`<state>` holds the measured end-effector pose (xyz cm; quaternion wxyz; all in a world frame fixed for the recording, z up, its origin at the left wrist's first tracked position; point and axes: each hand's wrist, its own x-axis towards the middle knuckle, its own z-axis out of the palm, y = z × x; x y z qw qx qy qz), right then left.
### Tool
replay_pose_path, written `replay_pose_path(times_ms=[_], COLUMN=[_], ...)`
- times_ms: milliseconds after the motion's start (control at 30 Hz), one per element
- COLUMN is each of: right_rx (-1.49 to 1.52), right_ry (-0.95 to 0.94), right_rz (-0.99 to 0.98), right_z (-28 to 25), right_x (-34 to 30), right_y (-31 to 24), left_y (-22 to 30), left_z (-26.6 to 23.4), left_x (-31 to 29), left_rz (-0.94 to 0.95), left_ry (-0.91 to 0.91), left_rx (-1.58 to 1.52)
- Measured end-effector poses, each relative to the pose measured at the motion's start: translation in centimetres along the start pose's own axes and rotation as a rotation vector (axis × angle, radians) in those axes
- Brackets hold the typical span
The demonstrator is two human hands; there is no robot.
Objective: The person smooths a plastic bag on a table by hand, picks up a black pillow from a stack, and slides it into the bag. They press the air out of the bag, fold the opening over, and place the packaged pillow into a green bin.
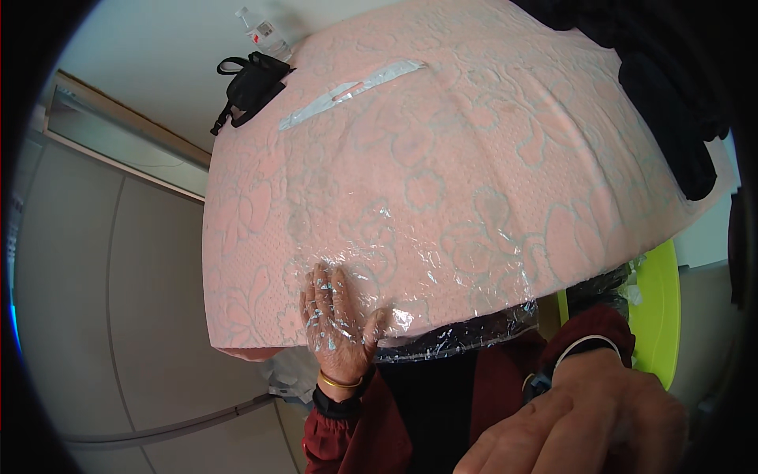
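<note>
A clear plastic bag or sheet (pixel 426 257) lies spread over the pink patterned cloth (pixel 584 189), its near edge hanging past the table's front edge. A white strip (pixel 355 88) with a small slot crosses its far end. My left hand (pixel 335 320) rests flat near the front edge, fingers stretched, with shiny plastic lying over its fingers and back. Large and close at the lower right is my right hand (pixel 584 419), raised, showing its back. Its fingers bend down and its fingertips are hidden, so what it holds, if anything, does not show.
A black pouch with a strap (pixel 257 88) and a clear bottle (pixel 264 35) stand at the far left. Dark clothing or fabric (pixel 671 118) lies along the right edge. Below the right side is a bright green bin (pixel 662 316) with plastic inside. Grey cabinets (pixel 150 300) stand left.
</note>
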<state>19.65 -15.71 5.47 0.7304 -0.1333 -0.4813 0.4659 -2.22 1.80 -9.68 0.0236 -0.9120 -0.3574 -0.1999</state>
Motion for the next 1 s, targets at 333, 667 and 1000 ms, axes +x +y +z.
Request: replay_pose_path(times_ms=[333, 667, 1000], right_rx=[0.087, 0.172, 0.123], right_ry=[0.09, 0.172, -0.237], right_rz=[0.066, 0.121, -0.102], right_z=[0.5, 1.2, -5.7], right_x=[2.8, 2.7, -11.9], right_y=[0.4, -0.3, 0.7], left_y=[0.0, 0.2, 0.3], left_z=[0.0, 0.1, 0.3], left_x=[0.0, 0.2, 0.2], left_rz=[0.02, 0.022, -0.03], left_ry=[-0.006, 0.001, -0.03], left_rx=[0.005, -0.004, -0.028])
